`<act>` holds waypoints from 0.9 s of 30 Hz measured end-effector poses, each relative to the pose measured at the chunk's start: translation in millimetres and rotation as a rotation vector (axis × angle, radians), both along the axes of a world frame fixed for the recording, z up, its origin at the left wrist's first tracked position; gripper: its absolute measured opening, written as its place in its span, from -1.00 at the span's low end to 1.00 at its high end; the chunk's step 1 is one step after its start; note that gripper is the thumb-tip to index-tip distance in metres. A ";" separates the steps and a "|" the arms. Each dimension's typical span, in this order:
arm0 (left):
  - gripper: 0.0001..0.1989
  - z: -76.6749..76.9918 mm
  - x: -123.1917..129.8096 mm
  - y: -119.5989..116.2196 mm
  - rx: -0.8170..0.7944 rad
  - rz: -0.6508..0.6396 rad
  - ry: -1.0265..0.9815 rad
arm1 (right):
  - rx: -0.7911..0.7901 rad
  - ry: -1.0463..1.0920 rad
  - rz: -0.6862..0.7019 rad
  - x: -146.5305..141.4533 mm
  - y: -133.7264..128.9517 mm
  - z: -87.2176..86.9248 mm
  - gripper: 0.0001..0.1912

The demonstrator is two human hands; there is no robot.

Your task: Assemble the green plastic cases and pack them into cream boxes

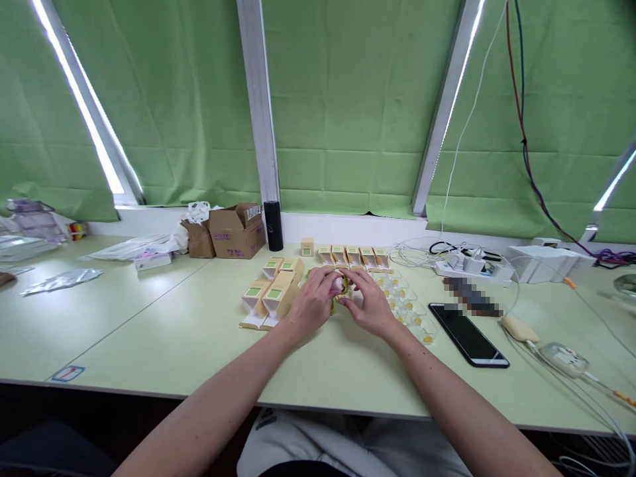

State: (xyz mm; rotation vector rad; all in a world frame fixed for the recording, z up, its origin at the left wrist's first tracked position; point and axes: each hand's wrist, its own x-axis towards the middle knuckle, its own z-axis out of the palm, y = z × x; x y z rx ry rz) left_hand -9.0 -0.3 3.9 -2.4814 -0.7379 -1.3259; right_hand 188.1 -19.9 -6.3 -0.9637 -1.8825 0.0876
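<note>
My left hand (314, 296) and my right hand (368, 303) meet over the middle of the table, fingers curled around a small whitish, rounded object (338, 284) with a green part beside it. Its exact kind is too small to make out. To the left of my left hand stand several small kraft paper boxes (281, 294) with green labels and open flaps. Several similar boxes (353, 256) form a row behind my hands. Clear plastic pieces with yellow spots (408, 306) lie in rows right of my right hand.
A single kraft box (307, 247), a black cylinder (273, 226) and a brown carton (237, 231) stand at the back. On the right lie a phone (468, 334), a blurred dark object (472, 297), cables, a power strip (474, 265) and a white adapter (563, 358). Plastic bags (134, 248) lie left.
</note>
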 end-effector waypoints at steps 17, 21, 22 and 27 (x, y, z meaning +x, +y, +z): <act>-0.62 -3.8 4.3 1.2 -0.134 -0.066 -0.145 | 0.009 0.096 0.028 -4.1 2.3 2.8 -0.56; -0.61 -3.2 5.5 0.9 -0.150 -0.070 -0.161 | 0.004 0.100 0.019 -5.3 1.0 3.8 -0.56; -0.62 -2.9 6.0 0.8 -0.153 -0.071 -0.166 | 0.001 0.101 0.017 -5.7 0.4 4.3 -0.56; -0.67 -3.7 7.7 0.8 -0.161 -0.091 -0.190 | -0.007 0.100 0.008 -7.4 -0.5 4.3 -0.57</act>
